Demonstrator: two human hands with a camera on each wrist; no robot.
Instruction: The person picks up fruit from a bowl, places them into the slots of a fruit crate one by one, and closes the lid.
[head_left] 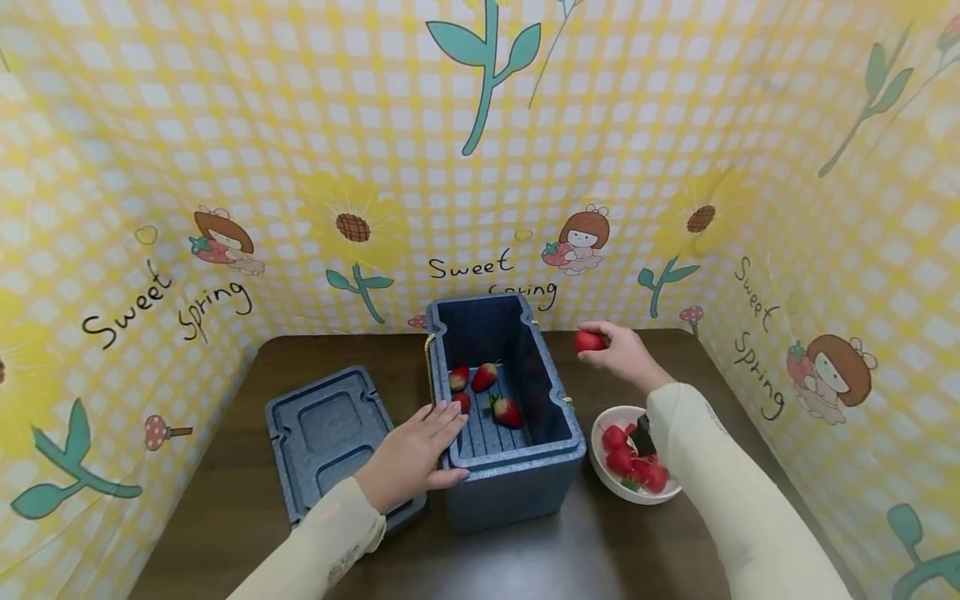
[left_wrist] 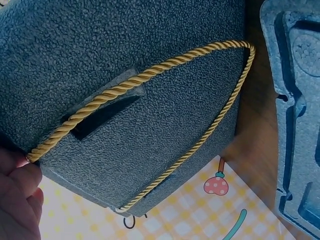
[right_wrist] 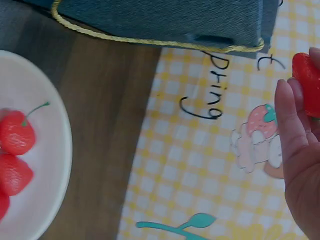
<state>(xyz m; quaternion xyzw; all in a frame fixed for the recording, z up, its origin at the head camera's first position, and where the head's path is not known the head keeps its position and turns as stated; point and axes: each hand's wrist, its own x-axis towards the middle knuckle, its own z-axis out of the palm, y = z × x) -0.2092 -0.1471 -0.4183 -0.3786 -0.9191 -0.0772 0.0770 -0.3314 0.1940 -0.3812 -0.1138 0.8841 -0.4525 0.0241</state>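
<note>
A dark blue-grey foam box [head_left: 517, 487] stands open at the middle of the table, with several strawberries, one of them a strawberry [head_left: 506, 412], on its ribbed floor. My left hand [head_left: 415, 450] rests on the box's near left rim, fingers over the edge. In the left wrist view, fingers [left_wrist: 20, 182] show beside a gold rope handle [left_wrist: 165, 65] on the box's side. Right of the box, my right hand [head_left: 618, 354] pinches a red strawberry [head_left: 589, 341] above the table. The same strawberry [right_wrist: 306, 82] appears between the fingers in the right wrist view.
A white bowl [head_left: 600, 479] of red fruit, some with green stems, stands right of the box, partly under my right forearm. The box's lid [head_left: 330, 417] lies flat on the left. Behind the table [head_left: 600, 550] hangs a yellow checked cloth [head_left: 480, 200].
</note>
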